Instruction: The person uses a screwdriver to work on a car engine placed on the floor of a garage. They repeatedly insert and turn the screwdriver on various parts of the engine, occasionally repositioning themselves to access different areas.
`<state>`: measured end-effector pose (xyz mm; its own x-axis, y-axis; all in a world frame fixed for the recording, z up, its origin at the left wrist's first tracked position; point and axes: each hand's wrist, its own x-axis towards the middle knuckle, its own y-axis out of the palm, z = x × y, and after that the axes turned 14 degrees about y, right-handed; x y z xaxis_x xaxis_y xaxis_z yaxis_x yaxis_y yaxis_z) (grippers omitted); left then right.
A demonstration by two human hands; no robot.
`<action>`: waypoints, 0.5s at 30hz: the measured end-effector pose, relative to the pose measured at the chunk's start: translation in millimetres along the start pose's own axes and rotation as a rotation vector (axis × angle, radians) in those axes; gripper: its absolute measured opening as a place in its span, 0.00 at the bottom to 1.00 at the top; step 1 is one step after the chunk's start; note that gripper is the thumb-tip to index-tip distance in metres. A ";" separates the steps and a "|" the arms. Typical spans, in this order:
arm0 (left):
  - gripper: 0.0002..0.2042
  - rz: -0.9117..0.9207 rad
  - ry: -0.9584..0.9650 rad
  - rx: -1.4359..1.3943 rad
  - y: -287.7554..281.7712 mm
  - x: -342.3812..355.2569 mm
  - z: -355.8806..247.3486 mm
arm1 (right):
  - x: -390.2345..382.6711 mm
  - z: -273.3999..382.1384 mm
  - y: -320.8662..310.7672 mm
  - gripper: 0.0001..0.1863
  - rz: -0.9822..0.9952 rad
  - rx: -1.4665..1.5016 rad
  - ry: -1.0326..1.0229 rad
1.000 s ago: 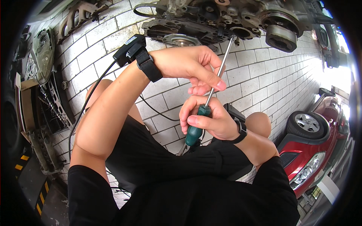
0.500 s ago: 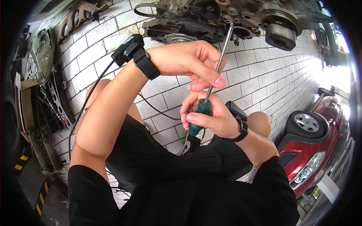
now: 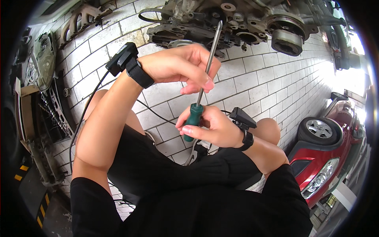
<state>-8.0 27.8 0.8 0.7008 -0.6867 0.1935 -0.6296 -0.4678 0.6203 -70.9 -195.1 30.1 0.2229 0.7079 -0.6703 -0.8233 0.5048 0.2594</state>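
A screwdriver [image 3: 193, 119] with a dark green handle and a long metal shaft stands tilted between my hands, its tip up toward the engine. My right hand [image 3: 215, 128] has its thumb and fingers closed round the green handle. Higher up, my left hand [image 3: 187, 69] pinches the shaft between thumb and fingers. The tip of the shaft overlaps the greasy engine [image 3: 237, 19] in the picture; whether it touches cannot be told. Each wrist carries a black strap with a small black device.
A toothed belt [image 3: 156, 15] hangs at the engine's left. Metal car parts, among them a manifold [image 3: 81, 21] and a headlight housing [image 3: 43, 59], lie far left. A red car [image 3: 321, 158] stands at the right. A black cable [image 3: 89, 98] runs along my left arm over white floor tiles.
Both hands and the screwdriver have moved left, with the right hand also slightly lower. Both grips persist. The engine sits slightly differently in the view.
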 end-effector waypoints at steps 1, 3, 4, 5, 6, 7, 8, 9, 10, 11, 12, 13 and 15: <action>0.10 0.004 -0.009 0.026 -0.7 -2.7 0.9 | 1.9 0.0 4.0 0.09 -0.016 -0.036 -0.041; 0.09 0.007 -0.008 0.052 0.2 -5.5 0.1 | 2.7 1.9 7.7 0.08 -0.035 -0.086 -0.088; 0.09 0.005 0.004 0.053 0.7 -7.2 -0.4 | 3.0 4.3 9.0 0.08 -0.036 -0.101 -0.094; 0.09 0.003 0.016 0.053 1.1 -8.9 -1.1 | 3.6 6.0 10.0 0.08 -0.038 -0.117 -0.101; 0.08 -0.018 0.021 0.047 1.0 -10.3 -2.3 | 4.5 5.9 9.4 0.08 -0.042 -0.165 -0.112; 0.07 -0.037 0.027 0.041 0.1 -10.5 -2.8 | 5.2 4.6 6.5 0.09 -0.049 -0.214 -0.123; 0.07 -0.057 0.033 0.034 -0.7 -10.8 -3.1 | 5.8 4.3 4.4 0.09 -0.055 -0.262 -0.133; 0.06 -0.063 0.046 0.034 -1.6 -11.3 -2.8 | 6.5 5.2 3.5 0.09 -0.059 -0.267 -0.128; 0.06 -0.070 0.058 0.035 -1.7 -11.7 -2.6 | 6.6 6.6 3.2 0.09 -0.064 -0.273 -0.123; 0.06 -0.076 0.071 0.035 -1.8 -12.1 -2.4 | 6.9 7.6 3.2 0.09 -0.068 -0.278 -0.118; 0.06 -0.082 0.062 0.044 -1.7 -12.6 -2.3 | 7.8 7.8 3.4 0.09 -0.067 -0.284 -0.127; 0.06 -0.088 0.054 0.055 -1.6 -13.1 -2.8 | 8.9 7.7 3.6 0.09 -0.065 -0.291 -0.137; 0.06 -0.101 0.045 0.073 -0.9 -13.5 -3.5 | 10.0 7.7 4.6 0.10 -0.062 -0.295 -0.153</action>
<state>-15.8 39.4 0.3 0.7755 -0.6087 0.1677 -0.5764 -0.5742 0.5814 -68.4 -181.9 29.9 0.3347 0.7574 -0.5606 -0.9162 0.4007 -0.0057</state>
